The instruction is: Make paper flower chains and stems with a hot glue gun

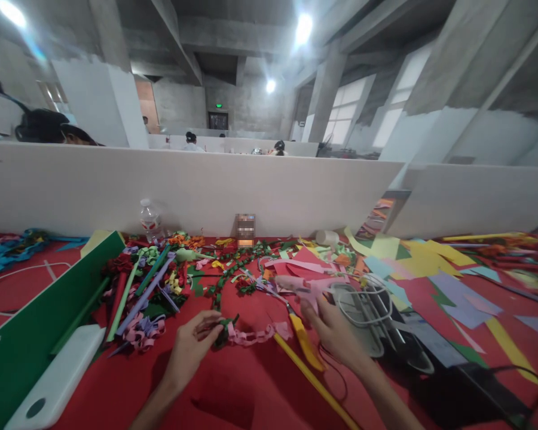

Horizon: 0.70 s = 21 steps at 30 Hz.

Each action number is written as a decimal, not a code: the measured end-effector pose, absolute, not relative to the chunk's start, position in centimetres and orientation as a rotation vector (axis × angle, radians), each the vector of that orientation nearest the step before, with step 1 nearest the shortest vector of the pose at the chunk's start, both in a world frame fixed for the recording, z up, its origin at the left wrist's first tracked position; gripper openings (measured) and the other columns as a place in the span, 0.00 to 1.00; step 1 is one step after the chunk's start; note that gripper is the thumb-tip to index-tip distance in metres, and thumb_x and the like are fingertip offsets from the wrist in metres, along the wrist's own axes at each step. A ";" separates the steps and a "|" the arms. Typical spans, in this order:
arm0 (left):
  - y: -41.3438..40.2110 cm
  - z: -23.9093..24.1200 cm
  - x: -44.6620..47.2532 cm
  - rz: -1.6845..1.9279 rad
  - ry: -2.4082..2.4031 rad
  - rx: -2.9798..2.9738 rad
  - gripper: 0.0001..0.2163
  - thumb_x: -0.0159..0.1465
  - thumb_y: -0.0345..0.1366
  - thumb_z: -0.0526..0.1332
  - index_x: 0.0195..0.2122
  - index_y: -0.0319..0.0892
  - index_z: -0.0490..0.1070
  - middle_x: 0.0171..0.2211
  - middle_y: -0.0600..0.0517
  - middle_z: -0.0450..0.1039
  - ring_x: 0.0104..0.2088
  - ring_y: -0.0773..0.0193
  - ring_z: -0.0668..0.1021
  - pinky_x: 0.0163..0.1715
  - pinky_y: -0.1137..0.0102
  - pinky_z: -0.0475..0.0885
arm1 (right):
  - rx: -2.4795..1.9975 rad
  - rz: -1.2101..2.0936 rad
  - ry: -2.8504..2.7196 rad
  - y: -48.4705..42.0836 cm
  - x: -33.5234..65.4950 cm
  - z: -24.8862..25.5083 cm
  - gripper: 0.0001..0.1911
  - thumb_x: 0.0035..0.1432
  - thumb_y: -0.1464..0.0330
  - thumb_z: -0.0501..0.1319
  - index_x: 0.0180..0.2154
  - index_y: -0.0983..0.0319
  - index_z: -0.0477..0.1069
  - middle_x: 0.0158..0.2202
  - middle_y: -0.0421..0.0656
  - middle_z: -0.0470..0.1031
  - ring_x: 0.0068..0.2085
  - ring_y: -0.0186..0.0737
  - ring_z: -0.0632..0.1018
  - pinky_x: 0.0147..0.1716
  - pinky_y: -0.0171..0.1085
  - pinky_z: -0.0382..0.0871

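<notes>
Near the middle of the red table, my left hand (195,343) pinches a dark green paper piece (225,334) between thumb and fingers. A pink paper chain (253,335) runs to the right from that piece and lies along the table. My right hand (329,325) is wrapped round a pink hot glue gun (311,288), whose nozzle points left, above the table. Under the glue gun lies a tool with a yellow handle (305,341). A long yellow stick (316,382) slants toward the front edge. Beyond my left hand, a dark green paper chain (226,278) stretches away.
Rolled paper sticks (146,301) and curled scraps lie left, beside a green board (49,304) and a white power bank-like case (58,382). Coloured sheets (461,298), a grey tray (356,316) and a white cable (381,298) lie right. A bottle (149,221) stands by the white partition (197,191).
</notes>
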<state>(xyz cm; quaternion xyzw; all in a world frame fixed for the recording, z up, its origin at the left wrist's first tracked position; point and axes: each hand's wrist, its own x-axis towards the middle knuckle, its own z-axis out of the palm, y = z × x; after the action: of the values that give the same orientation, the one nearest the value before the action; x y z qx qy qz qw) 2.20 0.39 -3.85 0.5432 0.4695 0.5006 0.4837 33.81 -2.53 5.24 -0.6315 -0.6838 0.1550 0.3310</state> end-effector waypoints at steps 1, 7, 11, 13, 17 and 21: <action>0.4 -3.9 2.2 1.221 1.140 1.321 0.14 0.57 0.42 0.69 0.41 0.41 0.76 0.41 0.44 0.83 0.46 0.52 0.84 0.48 0.62 0.80 | -1.689 0.365 -1.735 -2.5 34.8 4.8 0.25 0.69 0.47 0.46 0.30 0.58 0.61 0.24 0.39 0.66 0.27 0.40 0.67 0.27 0.37 0.61; 0.5 -4.1 2.2 1.231 1.123 1.302 0.14 0.56 0.41 0.69 0.41 0.41 0.76 0.41 0.45 0.83 0.45 0.53 0.84 0.48 0.63 0.80 | -1.905 0.212 -1.681 -1.6 37.9 1.2 0.22 0.71 0.50 0.42 0.36 0.59 0.62 0.30 0.43 0.71 0.30 0.43 0.72 0.33 0.40 0.64; 0.5 -4.1 2.1 1.229 1.117 1.306 0.14 0.57 0.42 0.69 0.41 0.41 0.76 0.41 0.45 0.83 0.46 0.53 0.83 0.49 0.64 0.80 | -2.082 -0.031 -1.789 -0.8 37.3 -0.3 0.20 0.73 0.57 0.41 0.35 0.60 0.63 0.34 0.48 0.73 0.36 0.46 0.74 0.39 0.42 0.64; 0.5 -4.1 2.0 1.235 1.122 1.305 0.14 0.57 0.42 0.69 0.41 0.41 0.76 0.42 0.45 0.83 0.46 0.53 0.83 0.49 0.63 0.80 | -2.133 -0.155 -1.870 -0.9 36.9 -0.7 0.18 0.73 0.61 0.43 0.38 0.61 0.65 0.38 0.50 0.74 0.41 0.49 0.74 0.44 0.45 0.64; 0.5 -4.2 1.9 1.244 1.141 1.310 0.14 0.57 0.42 0.69 0.41 0.41 0.76 0.42 0.45 0.83 0.46 0.53 0.83 0.48 0.63 0.80 | -2.208 -0.286 -1.993 -1.7 36.7 -1.2 0.17 0.72 0.64 0.44 0.42 0.64 0.69 0.42 0.55 0.74 0.46 0.57 0.73 0.46 0.51 0.64; 0.5 -4.1 2.0 1.255 1.134 1.318 0.14 0.56 0.42 0.69 0.40 0.41 0.76 0.41 0.45 0.83 0.45 0.52 0.84 0.47 0.63 0.80 | -2.260 -0.327 -1.941 -2.1 36.9 -1.2 0.18 0.71 0.63 0.46 0.41 0.64 0.71 0.44 0.57 0.72 0.48 0.59 0.73 0.46 0.52 0.66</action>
<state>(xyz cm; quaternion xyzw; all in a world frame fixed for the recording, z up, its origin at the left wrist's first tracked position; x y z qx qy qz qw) 1.97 0.49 -4.11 0.5399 0.4646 0.5138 0.4782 36.87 -2.12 -1.20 -0.7520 -0.6461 -0.1088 0.0722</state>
